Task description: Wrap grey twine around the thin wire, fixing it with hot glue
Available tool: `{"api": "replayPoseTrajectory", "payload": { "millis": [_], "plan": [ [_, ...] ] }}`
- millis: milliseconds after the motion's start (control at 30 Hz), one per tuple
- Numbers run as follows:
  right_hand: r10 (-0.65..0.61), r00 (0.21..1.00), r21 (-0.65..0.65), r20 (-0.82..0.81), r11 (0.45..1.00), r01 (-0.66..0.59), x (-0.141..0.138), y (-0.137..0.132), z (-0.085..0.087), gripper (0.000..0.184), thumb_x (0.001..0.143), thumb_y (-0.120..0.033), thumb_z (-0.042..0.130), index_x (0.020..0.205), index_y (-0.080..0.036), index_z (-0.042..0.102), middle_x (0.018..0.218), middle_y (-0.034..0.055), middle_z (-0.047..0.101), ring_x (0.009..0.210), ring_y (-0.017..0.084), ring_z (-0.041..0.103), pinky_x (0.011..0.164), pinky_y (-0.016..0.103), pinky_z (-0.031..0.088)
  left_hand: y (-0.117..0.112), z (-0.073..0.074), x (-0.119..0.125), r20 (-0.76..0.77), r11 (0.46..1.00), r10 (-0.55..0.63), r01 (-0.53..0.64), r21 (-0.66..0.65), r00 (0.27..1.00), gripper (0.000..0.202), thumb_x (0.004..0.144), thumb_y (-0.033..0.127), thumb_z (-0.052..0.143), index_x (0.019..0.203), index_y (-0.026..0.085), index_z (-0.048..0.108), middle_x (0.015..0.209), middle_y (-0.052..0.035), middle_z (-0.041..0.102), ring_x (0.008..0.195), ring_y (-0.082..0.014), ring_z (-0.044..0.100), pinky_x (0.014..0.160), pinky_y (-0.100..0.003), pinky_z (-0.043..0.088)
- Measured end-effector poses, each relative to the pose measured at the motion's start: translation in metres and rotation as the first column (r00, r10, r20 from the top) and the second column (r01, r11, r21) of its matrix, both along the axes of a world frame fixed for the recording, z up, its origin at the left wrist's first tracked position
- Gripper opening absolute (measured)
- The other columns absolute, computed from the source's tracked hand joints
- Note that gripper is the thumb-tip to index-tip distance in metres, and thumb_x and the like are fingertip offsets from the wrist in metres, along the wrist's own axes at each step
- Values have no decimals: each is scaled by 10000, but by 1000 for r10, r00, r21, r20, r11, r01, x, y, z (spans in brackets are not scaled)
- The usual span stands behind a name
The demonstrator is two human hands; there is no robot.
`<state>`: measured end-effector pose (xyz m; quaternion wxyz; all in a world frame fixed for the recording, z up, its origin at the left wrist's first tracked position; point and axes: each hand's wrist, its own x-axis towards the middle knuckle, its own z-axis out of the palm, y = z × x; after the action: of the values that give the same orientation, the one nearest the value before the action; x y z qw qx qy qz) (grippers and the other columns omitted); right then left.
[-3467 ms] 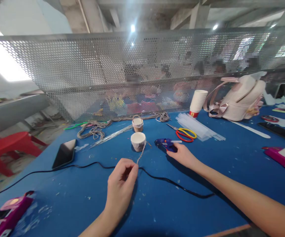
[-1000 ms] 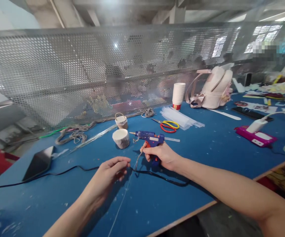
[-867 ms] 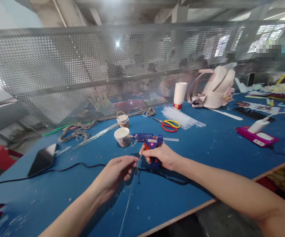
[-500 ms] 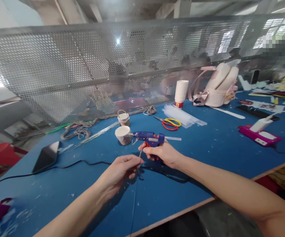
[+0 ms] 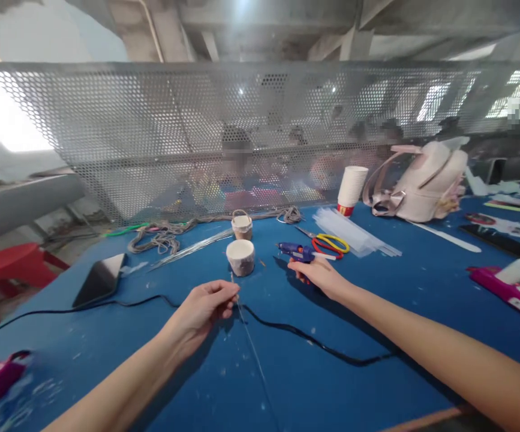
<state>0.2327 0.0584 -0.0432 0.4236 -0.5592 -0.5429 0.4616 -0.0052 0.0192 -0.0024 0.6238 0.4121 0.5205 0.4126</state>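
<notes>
My left hand (image 5: 208, 306) pinches a thin wire (image 5: 253, 345) between thumb and fingers. One short end pokes up from the fingertips, and the long end trails down towards the table's near side. My right hand (image 5: 316, 273) is wrapped around a blue glue gun (image 5: 296, 251), its nozzle pointing left and a clear glue stick (image 5: 325, 256) jutting from the back. Between the hands and farther off stands a small white-rimmed cup (image 5: 240, 259) with a grey, rough side. Behind it sits a similar cup (image 5: 242, 228) with a looped handle.
Red-and-yellow scissors (image 5: 331, 245) lie beyond the glue gun, beside translucent strips (image 5: 354, 231). Stacked paper cups (image 5: 352, 189) and a pale backpack (image 5: 426, 183) stand at the back right. Grey cord (image 5: 156, 240) and a dark tablet-like object (image 5: 100, 279) are left. A black cable (image 5: 304, 339) crosses the table.
My right hand has carried the glue gun away from my left hand, to the right and down nearer the table. My left hand still pinches the wire. The view has shifted.
</notes>
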Motion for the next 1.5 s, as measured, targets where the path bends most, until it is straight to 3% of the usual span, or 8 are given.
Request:
{"api": "replayPoseTrajectory", "payload": {
  "millis": [233,467,767,933,1233,1400,1467,1500],
  "plan": [
    [-11,993,3,121,1000,10,-5,21,-9,125,731,-280,575,742,-156,584,512,-40,519,443,82,462,421,182,325,14,-1,-16,59,997,12,-8,-74,998,165,613,205,793,611,89,677,608,-40,620,472,-43,489,449,-133,415],
    [-45,969,64,243,997,31,-6,18,-16,223,754,-370,567,663,-168,535,530,-26,512,476,106,467,451,216,342,19,-10,-24,180,994,35,-16,-105,983,142,612,114,782,714,102,683,701,-83,691,519,-70,562,487,-152,461],
    [-120,871,181,477,983,36,-3,14,-17,313,773,-471,528,872,-194,635,919,76,670,955,290,583,834,391,429,11,-15,-24,220,992,21,7,-127,975,291,567,111,807,815,117,654,655,-34,681,501,-61,542,547,-179,449],
    [-123,836,158,534,987,44,2,12,-19,374,761,-484,530,929,-166,631,956,127,672,985,320,591,843,435,433,5,-13,-23,243,996,6,16,-89,970,351,538,92,808,845,113,641,662,-28,681,507,-66,532,547,-195,431],
    [-52,837,141,545,990,-30,13,-4,-5,421,749,-487,549,1017,-166,598,1014,116,666,926,271,618,821,396,460,0,-14,-23,249,999,-16,26,-38,968,278,589,124,784,812,137,618,568,8,626,466,-70,513,501,-190,415],
    [-343,682,359,646,925,125,30,-47,16,291,703,-465,588,825,-202,566,837,84,636,787,252,592,735,380,451,-1,-10,-22,287,998,22,-1,-70,958,209,596,92,776,715,144,612,592,-7,633,538,-83,572,549,-179,474],
    [-307,733,413,607,910,39,19,-67,28,200,756,-415,546,768,-216,553,775,59,615,748,221,574,725,349,444,-1,-8,-20,302,996,36,-9,-89,953,191,594,76,772,687,140,617,606,-20,641,566,-93,597,570,-180,495],
    [-183,791,367,584,929,-55,9,-75,34,177,790,-394,528,778,-220,558,772,47,613,731,199,570,705,320,448,-2,-8,-19,308,995,39,-9,-98,951,185,593,69,770,675,139,619,609,-24,644,570,-95,604,574,-178,501]
  ]
}}
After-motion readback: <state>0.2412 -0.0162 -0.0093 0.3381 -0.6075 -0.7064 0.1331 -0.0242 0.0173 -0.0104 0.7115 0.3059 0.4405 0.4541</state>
